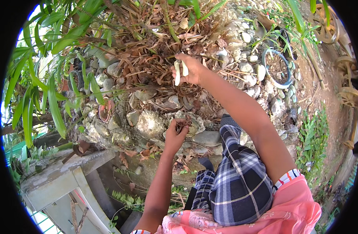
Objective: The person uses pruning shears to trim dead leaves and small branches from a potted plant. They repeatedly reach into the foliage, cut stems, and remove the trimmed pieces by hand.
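Observation:
My right hand (193,69) reaches into the plant bed and grips a tool with two pale cream handles (177,75), apparently pruning shears. Its blades are hidden among dry leaves and stems. A greenish-brown plant stem (170,26) rises just beyond that hand. Nearer to me, my left hand (174,136) holds a small clump of crumpled brown dry leaves (185,123) between thumb and fingers. It hovers over the bed's stone border (149,124). Thick brown leaf litter (155,65) covers the soil around the stems.
Long green leaves (53,102) hang over the left side. A blue-grey ring (265,63) lies among pebbles at right, and a pinkish ring (106,109) rests by the stones. A concrete structure (50,182) stands lower left. Rusty spoked wheels (350,95) line the far right.

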Demonstrator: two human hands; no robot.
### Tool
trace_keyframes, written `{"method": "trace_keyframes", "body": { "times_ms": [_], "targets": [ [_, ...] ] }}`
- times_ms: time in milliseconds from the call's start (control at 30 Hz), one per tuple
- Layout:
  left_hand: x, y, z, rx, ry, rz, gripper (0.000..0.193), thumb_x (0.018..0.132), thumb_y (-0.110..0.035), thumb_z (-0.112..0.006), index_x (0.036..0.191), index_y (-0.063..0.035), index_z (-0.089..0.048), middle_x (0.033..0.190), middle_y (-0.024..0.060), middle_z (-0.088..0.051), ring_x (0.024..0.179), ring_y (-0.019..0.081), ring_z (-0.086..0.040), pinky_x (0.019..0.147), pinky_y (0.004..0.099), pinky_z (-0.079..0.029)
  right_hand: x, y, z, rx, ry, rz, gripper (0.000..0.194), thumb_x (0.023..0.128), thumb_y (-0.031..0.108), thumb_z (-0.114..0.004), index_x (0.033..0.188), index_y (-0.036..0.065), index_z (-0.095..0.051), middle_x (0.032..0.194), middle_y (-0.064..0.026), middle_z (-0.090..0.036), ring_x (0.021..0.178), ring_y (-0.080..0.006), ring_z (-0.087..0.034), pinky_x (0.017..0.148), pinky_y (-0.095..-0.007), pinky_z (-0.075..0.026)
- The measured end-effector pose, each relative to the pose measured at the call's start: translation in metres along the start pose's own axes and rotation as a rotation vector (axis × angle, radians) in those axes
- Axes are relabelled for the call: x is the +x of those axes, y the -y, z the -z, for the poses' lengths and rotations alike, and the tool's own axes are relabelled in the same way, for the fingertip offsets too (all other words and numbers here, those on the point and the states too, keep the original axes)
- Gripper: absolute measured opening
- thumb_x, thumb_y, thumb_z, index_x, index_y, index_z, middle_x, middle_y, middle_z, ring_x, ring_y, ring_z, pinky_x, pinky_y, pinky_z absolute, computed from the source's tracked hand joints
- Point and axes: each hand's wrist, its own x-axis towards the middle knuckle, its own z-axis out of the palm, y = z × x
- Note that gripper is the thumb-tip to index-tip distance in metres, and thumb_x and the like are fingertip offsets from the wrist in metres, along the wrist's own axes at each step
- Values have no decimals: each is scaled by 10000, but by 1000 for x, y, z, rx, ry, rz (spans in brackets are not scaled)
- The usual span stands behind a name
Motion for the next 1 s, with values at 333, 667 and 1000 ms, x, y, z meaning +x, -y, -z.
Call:
{"method": "trace_keyframes", "body": {
  "times_ms": [333, 667, 1000],
  "targets": [
    [2, -3, -5, -30, 16, -13, 223, 846, -114, -613, 1047, -54, -539, 882, 3, -582, 726, 62, -492, 566, 218, -418, -18, -3, 16, -59, 99, -139, 545, 785, 450, -537, 985, -55, -587, 840, -133, -629, 764, -251, -641, 759, -387, -524],
    [0, 3, 1, 45, 6, 28, 229, 844, -126, -615, 1047, -58, -534, 855, -4, -575, 691, 58, -476, 547, 213, -401, 8, 16, 8, -118, 101, -180, 707, 735, 515, -586, 1092, -89, -500, 1017, -217, -575, 941, -318, -600, 876, -439, -473],
    [-3, -8, 8, -21, -34, 64, 232, 836, -93, -615, 1039, -13, -535, 862, 49, -630, 733, 80, -533, 663, 237, -445, 28, -9, -15, 24, -131, 141, 253, 912, 258, -541, 888, 21, -457, 709, -65, -555, 454, -89, -444, 372, -240, -381]
  ]
}}
